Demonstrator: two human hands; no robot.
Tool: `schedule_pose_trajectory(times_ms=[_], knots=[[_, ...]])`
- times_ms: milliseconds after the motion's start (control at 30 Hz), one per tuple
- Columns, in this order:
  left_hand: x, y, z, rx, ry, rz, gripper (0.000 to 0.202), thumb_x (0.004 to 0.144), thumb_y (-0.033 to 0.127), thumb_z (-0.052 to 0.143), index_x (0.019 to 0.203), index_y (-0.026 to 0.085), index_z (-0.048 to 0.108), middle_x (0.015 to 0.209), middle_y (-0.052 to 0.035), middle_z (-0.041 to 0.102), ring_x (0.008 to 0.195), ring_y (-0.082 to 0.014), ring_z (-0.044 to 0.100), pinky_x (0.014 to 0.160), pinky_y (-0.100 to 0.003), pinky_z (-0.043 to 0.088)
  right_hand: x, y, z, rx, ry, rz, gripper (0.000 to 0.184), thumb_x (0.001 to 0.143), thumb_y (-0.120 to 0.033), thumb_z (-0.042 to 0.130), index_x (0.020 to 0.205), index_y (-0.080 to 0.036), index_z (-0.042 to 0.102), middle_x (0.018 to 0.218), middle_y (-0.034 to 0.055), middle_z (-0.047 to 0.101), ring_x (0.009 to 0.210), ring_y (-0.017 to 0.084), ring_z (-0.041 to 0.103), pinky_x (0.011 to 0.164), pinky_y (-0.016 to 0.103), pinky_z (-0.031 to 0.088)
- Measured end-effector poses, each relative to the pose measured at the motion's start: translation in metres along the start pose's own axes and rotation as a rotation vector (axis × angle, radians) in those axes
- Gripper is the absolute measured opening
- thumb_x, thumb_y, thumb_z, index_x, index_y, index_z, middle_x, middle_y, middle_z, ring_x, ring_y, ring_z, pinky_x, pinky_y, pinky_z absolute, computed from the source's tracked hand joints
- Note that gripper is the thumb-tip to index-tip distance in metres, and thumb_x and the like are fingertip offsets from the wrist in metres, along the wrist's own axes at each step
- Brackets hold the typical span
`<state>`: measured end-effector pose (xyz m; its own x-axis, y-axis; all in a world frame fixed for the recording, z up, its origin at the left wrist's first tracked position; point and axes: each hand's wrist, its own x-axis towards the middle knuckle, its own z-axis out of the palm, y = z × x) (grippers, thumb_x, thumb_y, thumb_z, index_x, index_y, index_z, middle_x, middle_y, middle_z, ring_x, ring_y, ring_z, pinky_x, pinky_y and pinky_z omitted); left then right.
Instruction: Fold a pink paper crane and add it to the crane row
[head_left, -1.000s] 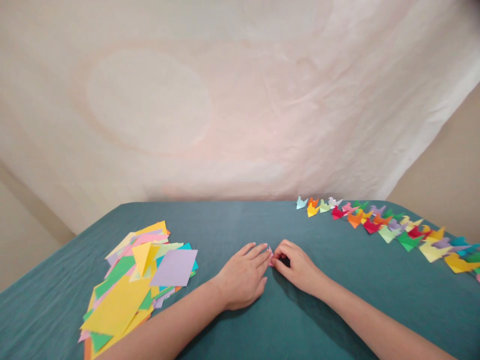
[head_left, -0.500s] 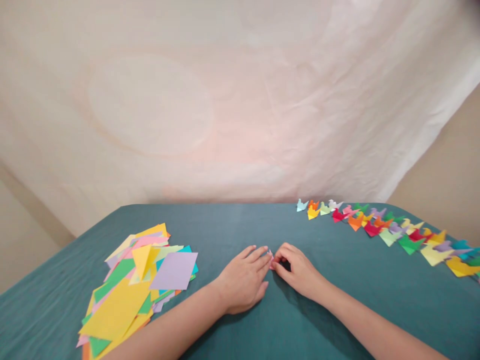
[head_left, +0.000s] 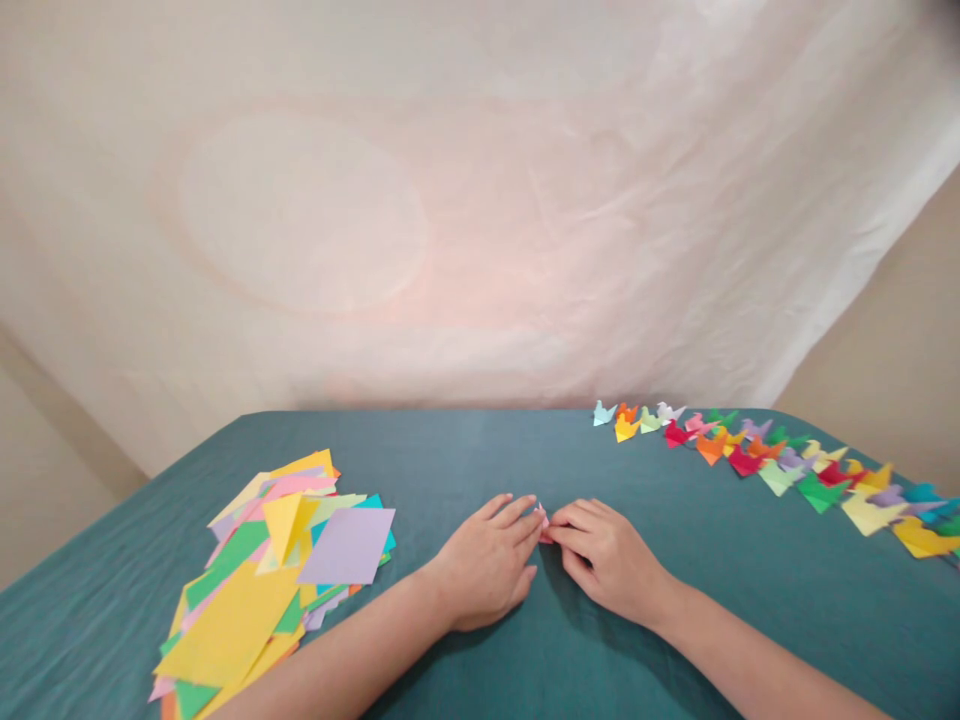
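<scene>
A small pink folded paper lies on the teal cloth-covered table, mostly hidden between my fingertips. My left hand rests palm down with its fingers stretched flat, the fingertips pressing on the paper's left side. My right hand lies beside it with fingers pressed together, pinching the paper from the right. Both forearms come in from the lower edge of the view.
A loose pile of coloured paper squares lies at the left, a lilac sheet on top. A row of several small folded paper figures runs along the right side toward the far edge. A cream sheet hangs behind the table.
My right hand has flattened and lowered over the pink paper, its fingers closing toward my left fingertips. The view has tipped slightly, so everything sits a little lower.
</scene>
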<state>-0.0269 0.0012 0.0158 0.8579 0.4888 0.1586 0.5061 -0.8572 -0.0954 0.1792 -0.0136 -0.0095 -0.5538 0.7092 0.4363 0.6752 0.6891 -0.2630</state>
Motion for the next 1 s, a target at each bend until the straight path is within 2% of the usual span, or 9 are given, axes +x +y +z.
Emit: schedule_pose_trajectory(times_ms=[133,400,733,1000], knots=[[0.0,0.0,-0.002,0.024,-0.013,0.008,0.044,0.092,0.037,0.033,0.129,0.015,0.042,0.136,-0.0066,0.043,0.13,-0.0207,0.029,0.107,-0.035,0.016,-0.001,0.003,0.005,-0.031,0.035,-0.059,0.027,0.08,-0.008,0.047,0.099,-0.019,0.063,0.092,0.0062,0.063,0.086,0.019,0.053,0.077,0.035,0.041],[0.001,-0.002,-0.001,0.015,-0.024,0.005,0.044,0.092,0.037,0.033,0.13,0.015,0.042,0.135,-0.0057,0.045,0.13,-0.0205,0.029,0.107,-0.035,0.016,-0.002,0.001,0.002,-0.089,-0.016,-0.095,0.027,0.08,-0.009,0.047,0.102,-0.017,0.062,0.094,0.0066,0.063,0.088,0.019,0.053,0.078,0.035,0.041],[0.001,-0.004,0.0,-0.012,-0.02,0.008,0.044,0.092,0.038,0.034,0.129,0.016,0.042,0.134,-0.0054,0.045,0.131,-0.0204,0.027,0.107,-0.035,0.017,-0.001,-0.005,-0.001,-0.208,-0.167,-0.066,0.026,0.08,-0.009,0.048,0.101,-0.015,0.062,0.094,0.0078,0.06,0.09,0.02,0.051,0.081,0.033,0.039],[-0.002,0.006,-0.01,0.007,-0.03,-0.06,0.058,0.09,0.052,0.034,0.134,0.015,0.034,0.139,-0.0077,0.038,0.133,-0.0243,0.024,0.108,-0.036,0.017,0.005,-0.014,-0.01,-0.303,-0.259,-0.029,0.023,0.082,-0.01,0.047,0.098,-0.015,0.062,0.094,0.0067,0.059,0.084,0.02,0.051,0.073,0.033,0.039]])
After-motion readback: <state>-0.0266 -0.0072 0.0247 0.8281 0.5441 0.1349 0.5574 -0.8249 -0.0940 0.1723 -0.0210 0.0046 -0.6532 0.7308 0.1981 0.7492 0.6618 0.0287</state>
